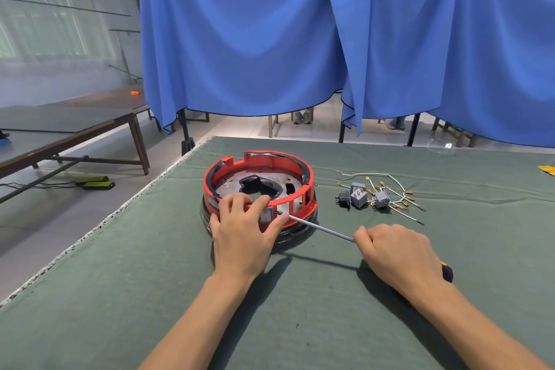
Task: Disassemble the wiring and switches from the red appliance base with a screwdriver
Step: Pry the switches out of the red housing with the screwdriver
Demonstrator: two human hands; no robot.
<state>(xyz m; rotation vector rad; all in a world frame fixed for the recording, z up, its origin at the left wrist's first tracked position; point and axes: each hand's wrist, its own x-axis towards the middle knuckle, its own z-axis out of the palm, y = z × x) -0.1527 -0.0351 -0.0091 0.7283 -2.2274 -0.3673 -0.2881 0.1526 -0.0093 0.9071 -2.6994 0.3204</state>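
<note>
The round red appliance base (271, 163) lies on the green table cloth (270, 309), with a metal plate inside it. My left hand (243, 231) grips its near rim, fingers curled over the edge beside a grey rocker switch (266, 215) set in the wall. My right hand (399, 252) holds a screwdriver (318, 227); its orange and black handle end shows behind the wrist. The metal shaft runs left to the rim, and its tip touches the wall right next to the switch.
To the right of the base lie several grey switches (359, 196) and white wires (396, 189) with brass terminals. A yellow object (547, 170) sits at the far right table edge. Blue curtains (300, 33) hang behind the table, which ends on the left at a frayed edge.
</note>
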